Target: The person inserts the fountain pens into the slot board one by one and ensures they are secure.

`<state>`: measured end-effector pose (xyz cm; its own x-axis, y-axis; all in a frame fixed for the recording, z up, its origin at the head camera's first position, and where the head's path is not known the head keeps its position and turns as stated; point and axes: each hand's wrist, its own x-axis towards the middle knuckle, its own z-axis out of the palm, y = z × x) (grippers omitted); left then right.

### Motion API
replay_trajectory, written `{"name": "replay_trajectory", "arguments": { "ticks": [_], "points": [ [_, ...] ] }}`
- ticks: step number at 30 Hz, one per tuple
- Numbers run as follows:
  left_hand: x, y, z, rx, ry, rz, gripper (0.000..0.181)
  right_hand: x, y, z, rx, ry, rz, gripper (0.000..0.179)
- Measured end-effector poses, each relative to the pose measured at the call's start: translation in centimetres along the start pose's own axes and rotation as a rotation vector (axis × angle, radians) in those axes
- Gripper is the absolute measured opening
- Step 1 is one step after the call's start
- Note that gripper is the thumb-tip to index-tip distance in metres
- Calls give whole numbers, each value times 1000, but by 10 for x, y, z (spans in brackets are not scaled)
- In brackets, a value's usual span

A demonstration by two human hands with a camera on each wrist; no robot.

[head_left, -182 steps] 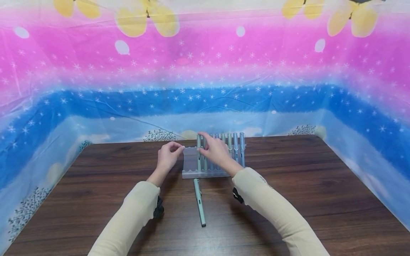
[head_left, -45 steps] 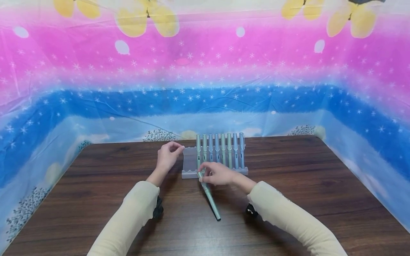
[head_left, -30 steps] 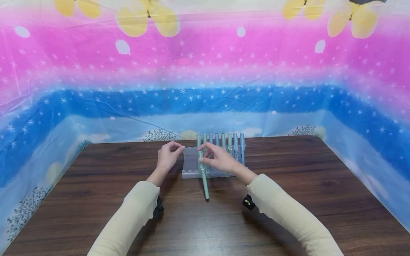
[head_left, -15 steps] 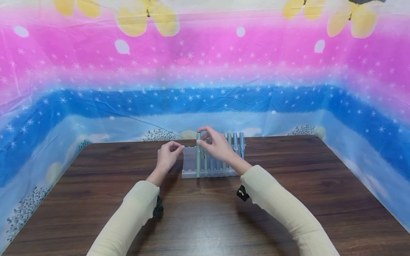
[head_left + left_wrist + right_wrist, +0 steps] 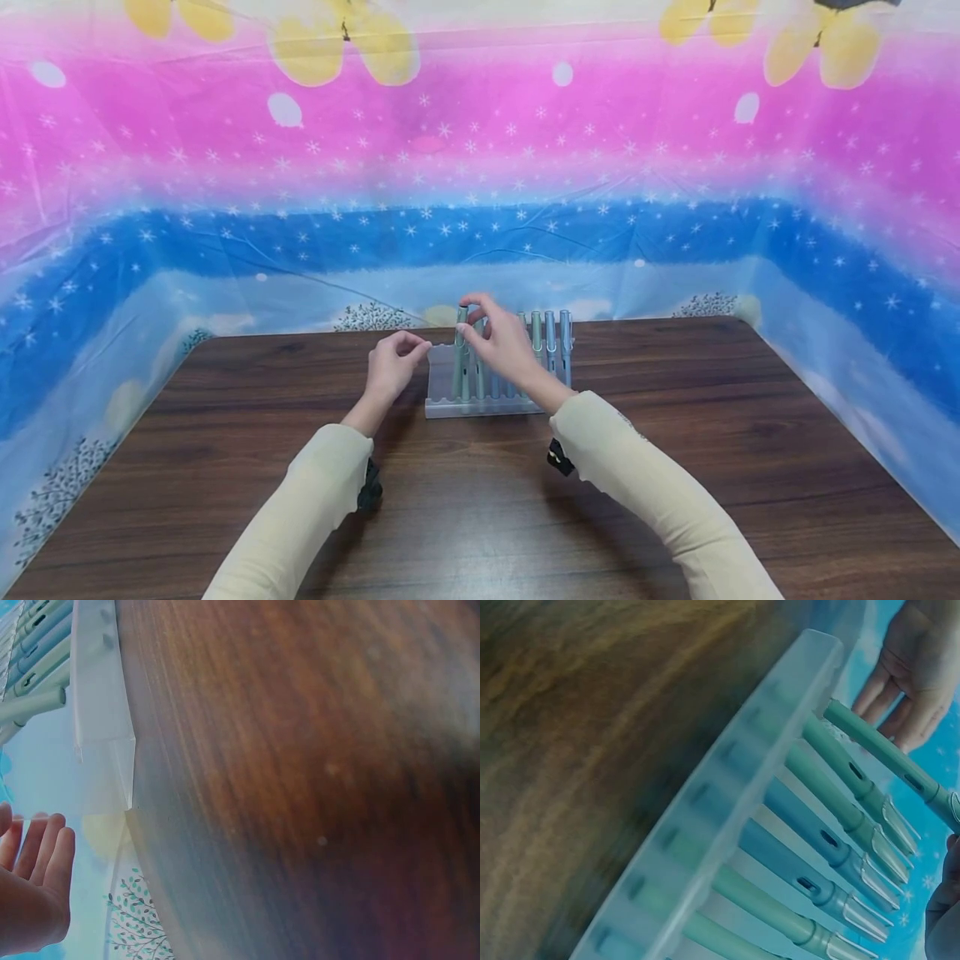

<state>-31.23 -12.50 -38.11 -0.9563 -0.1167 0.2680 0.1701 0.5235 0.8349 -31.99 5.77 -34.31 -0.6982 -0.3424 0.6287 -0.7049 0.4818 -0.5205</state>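
Observation:
A pale green pen (image 5: 457,367) stands almost upright at the left end of the row, its cap pinched between the thumb and fingers of my right hand (image 5: 504,342). In the right wrist view, the lower end of this green pen (image 5: 885,750) is close over the ledge of the clear pen rack (image 5: 802,675), beside the leftmost racked pen. My left hand (image 5: 390,367) pinches the upper left corner of the rack and keeps hold there. Several green and blue pens (image 5: 551,346) lean side by side in the slots; my right hand hides part of them.
The rack's left end has bare slots (image 5: 441,402). Brown wood tabletop (image 5: 465,517) stretches in front and to both sides. A patterned cloth backdrop (image 5: 480,233) rises behind the table's far edge.
My right hand has lifted the pen from the table in front of the rack, turned it upright and carried it to the row's left end. My left hand has stayed on the corner.

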Motion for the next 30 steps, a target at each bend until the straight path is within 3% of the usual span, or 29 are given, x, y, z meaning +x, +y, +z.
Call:
{"name": "replay_trajectory", "arguments": {
  "ticks": [6, 22, 26, 30],
  "points": [
    [0, -1, 1, -4, 8, 9, 18, -5, 2, 7, -51, -19, -30, 29],
    [0, -1, 0, -8, 2, 16, 20, -2, 1, 12, -40, -151, 74, 30],
    [0, -1, 0, -8, 5, 18, 20, -2, 1, 13, -46, -154, 75, 31],
    [1, -2, 1, -4, 14, 21, 20, -2, 2, 14, -120, -145, 44, 36]
  ]
}}
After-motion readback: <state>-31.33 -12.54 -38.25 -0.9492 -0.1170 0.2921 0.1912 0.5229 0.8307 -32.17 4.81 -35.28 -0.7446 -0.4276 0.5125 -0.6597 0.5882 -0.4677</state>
